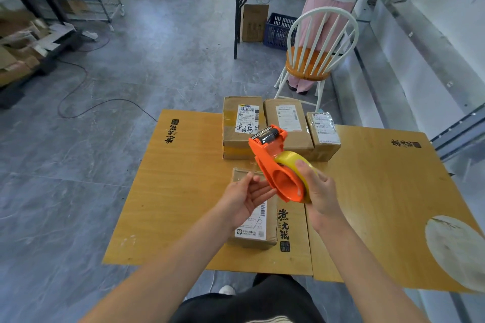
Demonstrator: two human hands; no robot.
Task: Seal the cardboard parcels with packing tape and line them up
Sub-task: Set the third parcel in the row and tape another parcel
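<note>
Right hand point(319, 191) grips orange plastic dispenser point(270, 158), glossy yellow tape roll point(288, 158).

Orange tape dispenser point(273, 165) loaded with a yellowish tape roll point(294, 162), gripped up in the air by the right hand point(319, 191), cutter end pointing away. Three labelled cardboard boxes sit side by side at the far edge: left parcel point(241, 126), middle parcel point(287, 123), and the smaller right parcel point(324, 131). A fourth parcel point(258, 228) lies nearer, label up.
</note>
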